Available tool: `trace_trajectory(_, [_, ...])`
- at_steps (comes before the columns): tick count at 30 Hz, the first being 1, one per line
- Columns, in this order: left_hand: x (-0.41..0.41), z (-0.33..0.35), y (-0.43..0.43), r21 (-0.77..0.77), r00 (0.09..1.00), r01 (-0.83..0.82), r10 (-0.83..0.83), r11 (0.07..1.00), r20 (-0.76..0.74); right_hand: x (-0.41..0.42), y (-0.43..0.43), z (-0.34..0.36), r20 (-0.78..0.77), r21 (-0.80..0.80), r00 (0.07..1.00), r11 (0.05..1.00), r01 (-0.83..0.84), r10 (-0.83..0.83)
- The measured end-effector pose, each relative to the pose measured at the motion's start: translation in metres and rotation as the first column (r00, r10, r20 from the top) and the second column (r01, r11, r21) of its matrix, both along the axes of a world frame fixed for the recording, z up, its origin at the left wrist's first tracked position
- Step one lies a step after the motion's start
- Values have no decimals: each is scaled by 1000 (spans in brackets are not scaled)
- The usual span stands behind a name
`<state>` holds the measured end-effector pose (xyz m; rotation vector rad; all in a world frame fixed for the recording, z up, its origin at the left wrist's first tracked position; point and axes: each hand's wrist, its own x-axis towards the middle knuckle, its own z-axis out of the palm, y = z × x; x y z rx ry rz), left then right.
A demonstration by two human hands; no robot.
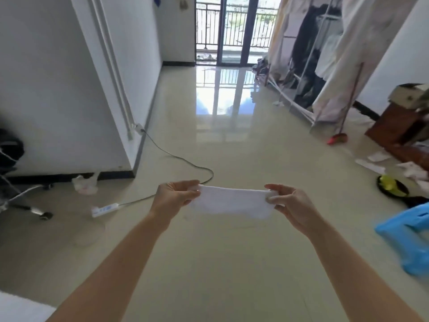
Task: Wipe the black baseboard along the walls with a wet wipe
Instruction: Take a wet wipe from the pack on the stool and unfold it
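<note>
At centre frame the left hand (173, 197) and right hand (286, 205) each pinch an end of the wet wipe (229, 202) in their fingers – stretched over the floor, well apart from the black baseboard (62, 177) at left – where the cable (185, 161) could trip the approach.

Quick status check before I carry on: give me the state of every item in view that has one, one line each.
wet wipe: held in the air, stretched flat between both hands
left hand: pinches the wipe's left end
right hand: pinches the wipe's right end
black baseboard: untouched, no hand near it
power strip: lying on the floor, cable attached
balcony door: cannot tell whether open
red broom: upright against the wardrobe
</note>
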<state>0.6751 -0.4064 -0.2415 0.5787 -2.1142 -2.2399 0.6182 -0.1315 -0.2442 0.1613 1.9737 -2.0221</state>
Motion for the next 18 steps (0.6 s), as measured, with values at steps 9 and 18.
trace_trajectory(9, [-166, 0, 24, -233, 993, 39, -63, 972, -96, -136, 29, -9, -194, 500, 979, 864, 49, 57])
trace_trajectory(18, [-390, -12, -32, -815, 956, 152, -291, 559, -22, -360, -16, -22, -189, 640, 981, 763, 90, 43])
